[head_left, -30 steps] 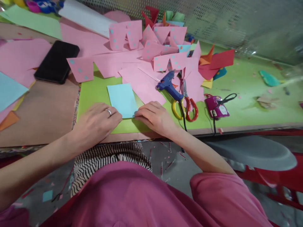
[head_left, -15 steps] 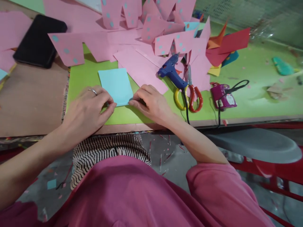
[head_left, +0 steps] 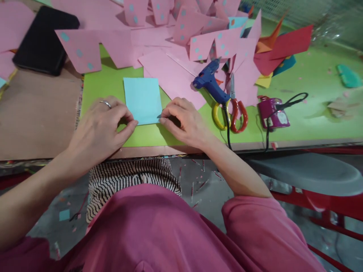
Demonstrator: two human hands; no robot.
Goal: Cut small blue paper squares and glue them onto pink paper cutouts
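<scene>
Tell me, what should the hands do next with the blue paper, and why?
Probably lift the near edge and fold it away. The left hand and right hand each pinch a near corner of the blue paper, which lies flat on the green sheet. The paper shows no crease, and both hands already grip the same edge.

Green sheet [head_left: 297,124] covers the right part of the surface [head_left: 39,117]. Black phone [head_left: 42,39] lies near the far left corner. Pink cut paper with blue dots [head_left: 198,41] is heaped along the far edge; red paper [head_left: 286,45] lies to its right. Blue glue gun [head_left: 211,81] lies on the pink sheets, cord running over the near edge. Scissors with yellow and red handles [head_left: 231,113] lie just beside it. Purple device with black cord [head_left: 273,115] sits further right. Teal scrap [head_left: 348,75] lies near the right edge.
</scene>
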